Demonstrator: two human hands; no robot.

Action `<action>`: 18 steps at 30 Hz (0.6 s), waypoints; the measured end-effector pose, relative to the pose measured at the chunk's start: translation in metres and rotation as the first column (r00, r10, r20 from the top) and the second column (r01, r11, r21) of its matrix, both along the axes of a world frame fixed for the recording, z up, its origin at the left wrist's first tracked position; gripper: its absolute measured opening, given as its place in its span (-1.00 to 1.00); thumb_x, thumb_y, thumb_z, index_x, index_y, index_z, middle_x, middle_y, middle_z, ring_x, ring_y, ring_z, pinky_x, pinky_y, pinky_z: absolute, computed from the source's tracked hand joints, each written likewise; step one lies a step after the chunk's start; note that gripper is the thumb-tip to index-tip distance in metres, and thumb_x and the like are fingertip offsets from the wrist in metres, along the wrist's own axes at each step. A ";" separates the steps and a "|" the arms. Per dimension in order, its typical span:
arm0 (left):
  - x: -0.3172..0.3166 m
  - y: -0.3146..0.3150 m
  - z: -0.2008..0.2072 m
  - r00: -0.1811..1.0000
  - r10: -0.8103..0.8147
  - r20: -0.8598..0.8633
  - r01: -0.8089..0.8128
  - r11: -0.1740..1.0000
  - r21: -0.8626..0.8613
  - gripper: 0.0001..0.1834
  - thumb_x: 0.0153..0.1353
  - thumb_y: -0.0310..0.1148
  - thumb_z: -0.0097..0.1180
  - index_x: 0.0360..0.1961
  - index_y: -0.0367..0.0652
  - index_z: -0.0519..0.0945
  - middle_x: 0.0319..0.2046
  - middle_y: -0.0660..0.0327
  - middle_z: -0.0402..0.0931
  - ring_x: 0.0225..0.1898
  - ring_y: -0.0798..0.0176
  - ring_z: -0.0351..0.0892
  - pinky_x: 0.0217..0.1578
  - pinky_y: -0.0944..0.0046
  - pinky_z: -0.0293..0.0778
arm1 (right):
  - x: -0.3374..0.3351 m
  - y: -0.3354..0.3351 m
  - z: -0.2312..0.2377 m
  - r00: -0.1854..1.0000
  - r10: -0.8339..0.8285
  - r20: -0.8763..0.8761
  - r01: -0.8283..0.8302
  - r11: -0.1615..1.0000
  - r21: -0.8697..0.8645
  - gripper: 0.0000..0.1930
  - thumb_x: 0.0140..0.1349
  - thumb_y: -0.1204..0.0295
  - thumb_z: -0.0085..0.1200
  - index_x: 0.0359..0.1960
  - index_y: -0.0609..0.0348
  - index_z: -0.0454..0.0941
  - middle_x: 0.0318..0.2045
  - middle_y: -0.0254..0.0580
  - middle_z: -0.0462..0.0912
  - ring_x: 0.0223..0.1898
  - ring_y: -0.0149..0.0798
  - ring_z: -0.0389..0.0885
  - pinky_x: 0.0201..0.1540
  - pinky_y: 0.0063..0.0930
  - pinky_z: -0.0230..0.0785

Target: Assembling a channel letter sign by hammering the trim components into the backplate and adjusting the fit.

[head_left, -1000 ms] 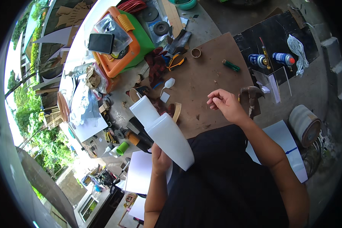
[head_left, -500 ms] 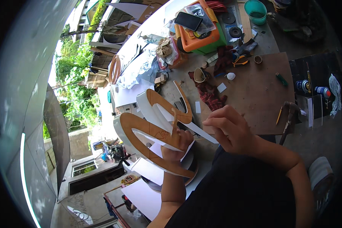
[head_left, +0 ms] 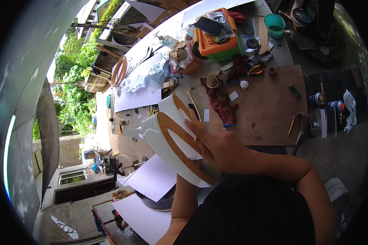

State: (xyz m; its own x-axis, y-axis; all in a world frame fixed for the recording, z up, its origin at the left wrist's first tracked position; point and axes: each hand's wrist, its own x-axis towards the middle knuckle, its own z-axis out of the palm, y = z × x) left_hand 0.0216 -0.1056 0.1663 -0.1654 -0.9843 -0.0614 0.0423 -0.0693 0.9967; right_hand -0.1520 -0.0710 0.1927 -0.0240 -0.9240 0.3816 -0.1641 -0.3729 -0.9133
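Observation:
A large curved, looping letter-shaped piece (head_left: 161,143) with glossy white side walls and a brown flat face is held in front of my body. My left hand is mostly hidden behind it; only the forearm (head_left: 184,200) shows clearly, reaching up to its underside. My right hand (head_left: 227,149) lies over the piece's right side, index finger stretched along the brown face and the other fingers loosely bent. Past it, a red-and-black work glove (head_left: 220,102) rests on the brown board (head_left: 270,108), next to a small white card (head_left: 233,96).
An orange-and-green toolbox (head_left: 223,47) with a phone (head_left: 208,25) on top stands at the far side. Orange-handled pliers (head_left: 255,70), a pencil (head_left: 291,126) and a hammer (head_left: 300,130) lie toward the right. Two spray cans (head_left: 336,106) lie beyond. White sheets (head_left: 155,177) are at the left.
My right hand has come down from above the piece onto its brown face. The piece has turned, so its white outer wall shows more and my left hand is now hidden.

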 end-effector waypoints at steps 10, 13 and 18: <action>0.033 0.001 -0.009 0.943 -0.237 -0.235 0.272 0.954 0.130 -0.45 0.33 -0.11 0.26 0.21 -0.25 0.51 -0.26 0.15 0.55 -0.33 0.20 0.56 -0.33 0.31 0.40 | -0.005 0.030 -0.024 0.997 -0.068 -0.035 0.064 0.993 -0.099 -0.47 0.26 0.58 0.15 0.31 0.27 0.46 -0.36 -0.06 0.67 -0.46 -0.12 0.71 -0.38 -0.28 0.59; 0.036 0.002 -0.011 0.905 -0.300 -0.303 0.358 0.921 0.157 -0.44 0.32 -0.12 0.27 0.21 -0.25 0.50 -0.30 0.16 0.53 -0.36 0.21 0.53 -0.38 0.31 0.37 | -0.015 0.038 -0.028 0.965 -0.262 -0.022 0.258 0.960 -0.111 -0.52 0.20 0.59 0.22 0.21 0.23 0.54 -0.34 -0.12 0.66 -0.43 -0.17 0.70 -0.37 -0.33 0.58; 0.021 0.008 -0.001 0.903 -0.320 -0.288 0.378 0.910 0.172 -0.49 0.33 -0.16 0.24 0.17 -0.30 0.54 -0.35 0.17 0.52 -0.40 0.23 0.49 -0.40 0.31 0.36 | -0.008 0.030 -0.035 0.935 -0.291 -0.202 0.248 0.945 -0.213 -0.64 0.21 0.51 0.22 0.06 0.22 0.57 -0.39 -0.21 0.61 -0.42 -0.21 0.68 -0.39 -0.37 0.56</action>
State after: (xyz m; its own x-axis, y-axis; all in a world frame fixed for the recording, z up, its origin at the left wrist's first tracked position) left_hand 0.0423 -0.0974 0.1649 -0.5338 -0.8264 -0.1795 0.2179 -0.3395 0.9150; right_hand -0.1600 -0.0411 0.1577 -0.1553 -0.8095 0.5663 -0.4770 -0.4405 -0.7605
